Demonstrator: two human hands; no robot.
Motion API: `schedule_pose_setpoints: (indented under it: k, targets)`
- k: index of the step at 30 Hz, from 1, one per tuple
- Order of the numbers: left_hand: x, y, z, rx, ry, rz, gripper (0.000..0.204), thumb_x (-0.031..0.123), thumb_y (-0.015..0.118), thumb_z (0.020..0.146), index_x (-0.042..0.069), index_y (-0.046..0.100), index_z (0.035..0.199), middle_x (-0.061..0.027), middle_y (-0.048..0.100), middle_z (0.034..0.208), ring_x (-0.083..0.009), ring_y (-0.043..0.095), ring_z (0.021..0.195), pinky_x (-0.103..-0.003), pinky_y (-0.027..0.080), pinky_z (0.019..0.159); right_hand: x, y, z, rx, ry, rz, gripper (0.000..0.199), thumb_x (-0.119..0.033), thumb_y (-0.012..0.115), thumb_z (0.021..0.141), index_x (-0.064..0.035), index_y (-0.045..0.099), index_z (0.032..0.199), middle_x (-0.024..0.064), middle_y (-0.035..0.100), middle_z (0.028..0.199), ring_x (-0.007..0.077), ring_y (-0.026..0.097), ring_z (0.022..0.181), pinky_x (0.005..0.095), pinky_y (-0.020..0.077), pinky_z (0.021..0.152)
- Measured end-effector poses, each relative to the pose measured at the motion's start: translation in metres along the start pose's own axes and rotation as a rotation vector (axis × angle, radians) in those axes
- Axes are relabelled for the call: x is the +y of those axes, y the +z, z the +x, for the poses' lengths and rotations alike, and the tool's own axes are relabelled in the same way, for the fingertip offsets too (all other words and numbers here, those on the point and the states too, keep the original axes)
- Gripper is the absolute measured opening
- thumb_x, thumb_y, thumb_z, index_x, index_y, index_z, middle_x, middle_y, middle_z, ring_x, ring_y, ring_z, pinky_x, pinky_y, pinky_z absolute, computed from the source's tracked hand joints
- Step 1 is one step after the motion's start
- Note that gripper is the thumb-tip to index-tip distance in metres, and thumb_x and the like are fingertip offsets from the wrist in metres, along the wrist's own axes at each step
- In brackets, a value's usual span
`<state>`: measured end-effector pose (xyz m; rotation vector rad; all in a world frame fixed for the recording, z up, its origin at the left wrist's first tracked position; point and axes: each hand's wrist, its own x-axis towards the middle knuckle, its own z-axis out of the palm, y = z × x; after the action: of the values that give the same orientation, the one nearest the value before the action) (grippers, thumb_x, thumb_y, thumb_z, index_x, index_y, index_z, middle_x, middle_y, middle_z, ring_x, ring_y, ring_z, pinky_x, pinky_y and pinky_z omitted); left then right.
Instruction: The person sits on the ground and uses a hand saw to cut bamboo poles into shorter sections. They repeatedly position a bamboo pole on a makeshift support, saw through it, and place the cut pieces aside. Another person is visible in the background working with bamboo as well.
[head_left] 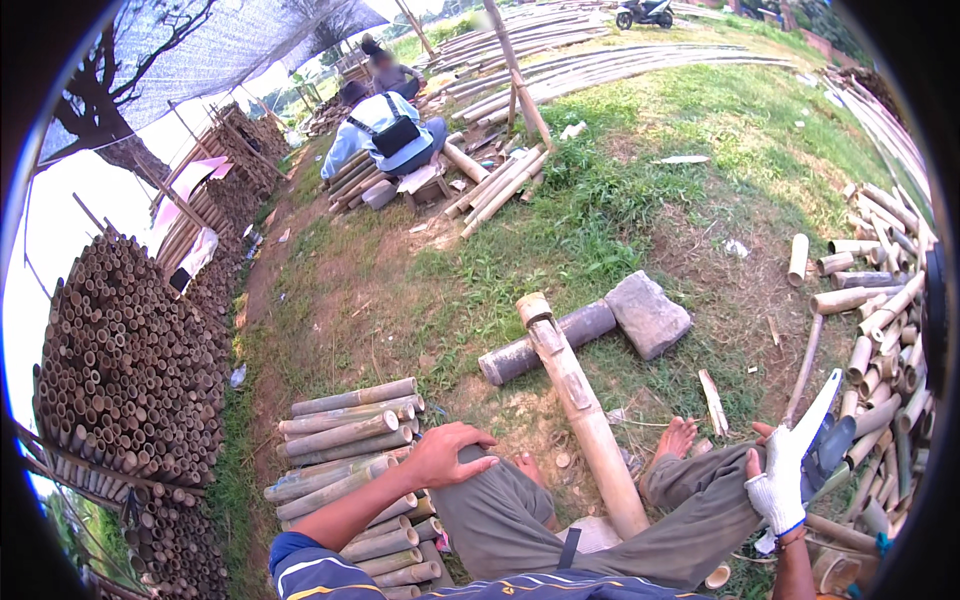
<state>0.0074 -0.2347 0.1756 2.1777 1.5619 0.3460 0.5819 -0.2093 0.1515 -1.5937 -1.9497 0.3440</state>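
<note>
My left hand (449, 453) is bare and rests on my left knee, thumb apart from the fingers, holding nothing. By my right knee, my right hand (776, 496) wears a white knitted glove with bare fingertips showing. It is closed around a pale, pointed, blade-like tool (818, 405) that angles up and away; its handle is hidden. Between my legs a thick bamboo pole (590, 425) with a notched far end slopes away from me. That end lies across a dark log (545, 345), which butts against a grey stone block (649, 314).
Cut bamboo lengths (345, 440) lie stacked beside my left leg. More cut pieces (880, 350) heap up at the right. A tall bamboo stack (130, 360) stands far left. Ahead, a person in light blue (385, 130) sits among poles, another person (390, 72) beyond.
</note>
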Motion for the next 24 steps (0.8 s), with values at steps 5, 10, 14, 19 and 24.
schedule_pose_setpoints:
  k: [5,10,14,19,24]
  targets:
    - [0.005,0.002,-0.002,0.065,-0.001,0.009,0.035,0.039,0.084,0.097,0.009,0.083,0.115,-0.0111,0.083,0.112,-0.0309,0.078,0.107,-0.042,0.061,0.097,0.0,0.001,0.002,-0.006,-0.009,-0.005,0.043,-0.004,0.071,0.095,-0.0023,0.065,0.137,0.016,0.063,0.11,0.0324,0.064,0.103,0.0456,0.052,0.095]
    - [0.002,0.006,-0.006,0.124,0.03,0.021,0.031,0.036,0.086,0.096,0.008,0.084,0.11,-0.0107,0.083,0.108,-0.0305,0.079,0.103,-0.041,0.062,0.092,-0.006,-0.008,0.009,-0.124,0.024,-0.064,0.041,-0.008,0.074,0.091,-0.0036,0.067,0.13,0.0181,0.062,0.111,0.0374,0.062,0.106,0.0488,0.0503,0.097]
    - [0.006,0.006,-0.004,0.147,0.041,0.033,0.028,0.034,0.086,0.095,0.008,0.084,0.107,-0.0105,0.083,0.106,-0.0301,0.079,0.1,-0.041,0.062,0.09,-0.012,-0.008,0.024,-0.148,-0.061,-0.332,0.041,-0.012,0.08,0.084,-0.0041,0.069,0.122,0.0183,0.06,0.105,0.0414,0.061,0.104,0.0544,0.0495,0.097]
    - [0.003,0.013,-0.01,0.255,0.086,0.03,0.026,0.034,0.085,0.095,0.009,0.083,0.102,-0.0112,0.081,0.098,-0.0312,0.077,0.094,-0.043,0.062,0.085,-0.008,0.016,0.028,-0.135,-0.073,-0.436,0.044,-0.023,0.082,0.084,-0.0071,0.07,0.123,0.0205,0.062,0.112,0.0471,0.06,0.114,0.06,0.0472,0.107]
    - [-0.006,0.012,-0.02,0.256,0.053,0.056,0.026,0.031,0.087,0.094,0.005,0.083,0.099,-0.0101,0.083,0.1,-0.029,0.079,0.095,-0.041,0.062,0.088,-0.027,0.011,0.035,-0.193,-0.057,-0.264,0.045,-0.019,0.082,0.084,-0.0066,0.069,0.125,0.0206,0.061,0.109,0.0429,0.061,0.11,0.0551,0.0493,0.099]
